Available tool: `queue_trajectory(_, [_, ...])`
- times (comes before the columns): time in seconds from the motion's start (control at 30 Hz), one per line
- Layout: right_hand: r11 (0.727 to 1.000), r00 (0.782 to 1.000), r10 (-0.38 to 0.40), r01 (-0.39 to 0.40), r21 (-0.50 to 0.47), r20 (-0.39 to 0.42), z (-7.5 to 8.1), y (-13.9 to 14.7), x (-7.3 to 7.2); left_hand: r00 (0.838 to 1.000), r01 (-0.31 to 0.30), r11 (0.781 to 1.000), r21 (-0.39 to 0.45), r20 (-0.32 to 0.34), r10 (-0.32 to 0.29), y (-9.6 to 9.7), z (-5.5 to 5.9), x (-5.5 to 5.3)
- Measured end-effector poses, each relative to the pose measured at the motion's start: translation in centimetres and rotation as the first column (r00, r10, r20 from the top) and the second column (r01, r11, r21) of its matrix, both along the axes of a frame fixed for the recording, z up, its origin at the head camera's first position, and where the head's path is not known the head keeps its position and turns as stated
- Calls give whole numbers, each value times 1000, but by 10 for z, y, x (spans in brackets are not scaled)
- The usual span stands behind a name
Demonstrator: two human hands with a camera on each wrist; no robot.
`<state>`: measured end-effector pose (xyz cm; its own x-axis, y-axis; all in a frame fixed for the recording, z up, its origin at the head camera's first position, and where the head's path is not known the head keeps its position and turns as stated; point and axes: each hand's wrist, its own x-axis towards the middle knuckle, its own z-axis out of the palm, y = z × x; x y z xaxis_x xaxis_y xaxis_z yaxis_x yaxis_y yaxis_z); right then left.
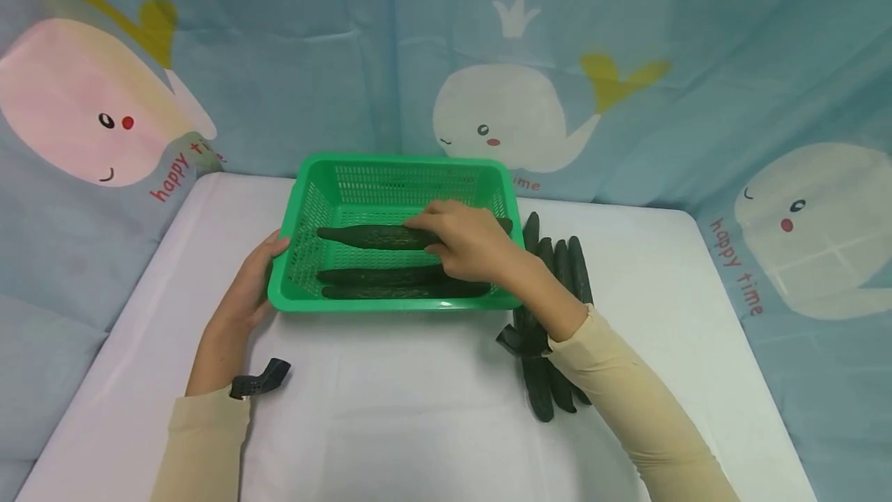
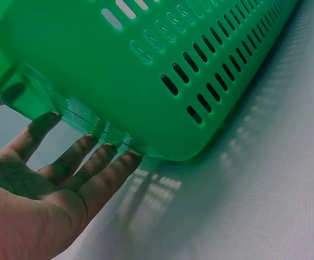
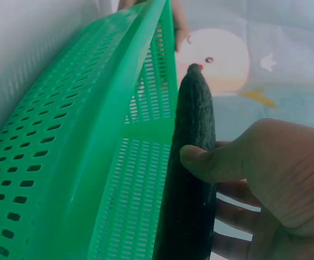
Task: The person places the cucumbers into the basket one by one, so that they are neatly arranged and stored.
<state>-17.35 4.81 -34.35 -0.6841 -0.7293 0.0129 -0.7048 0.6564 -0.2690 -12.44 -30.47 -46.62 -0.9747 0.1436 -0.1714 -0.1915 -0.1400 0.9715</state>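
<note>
In the head view, a green plastic basket [image 1: 390, 305] with slotted walls stands on the white-covered table. My left hand [image 1: 252, 279] holds its left end, the thumb over the rim; in the left wrist view its fingertips [image 2: 130, 156] touch the outer wall from below. My right hand [image 1: 468, 242] is over the basket and grips a dark green cucumber [image 1: 372, 236], which lies crosswise. Its thumb [image 3: 195, 154] presses on the near side of the cucumber in the right wrist view, the fingers behind. Closer to the basket's front wall, two cucumbers [image 1: 376, 276] lie side by side inside.
Right of the basket, several more cucumbers [image 1: 540, 390] lie lengthwise on the table [image 1: 411, 417], partly under my right forearm. A blue curtain [image 1: 293, 84] printed with whales hangs behind and at both sides. Each wrist wears a black strap mount [image 1: 259, 379].
</note>
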Motion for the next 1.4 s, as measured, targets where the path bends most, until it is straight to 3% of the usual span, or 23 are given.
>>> queue_trajectory(0.23, [999,1000,-1,2,47,-25,3,-8,-3,1000,-10,1000,-13,3,10,-1,1,-1])
queue_trajectory(0.47, [998,1000,-1,1,66,8,2,-12,-6,1000,3,1000,-11,6,-3,1,0,-1])
queue_trajectory(0.97, [993,998,30,-35,109,46,15,-22,-14,1000,-21,999,-38,4,21,1,1,0])
queue_trajectory(1.23, [997,998,-51,49,53,43,13,-16,-17,1000,-18,999,-39,-17,17,2,0,0])
queue_trajectory(1.4, [997,993,-74,71,38,90,8,-5,-14,1000,-23,999,-41,-7,23,3,-1,-1])
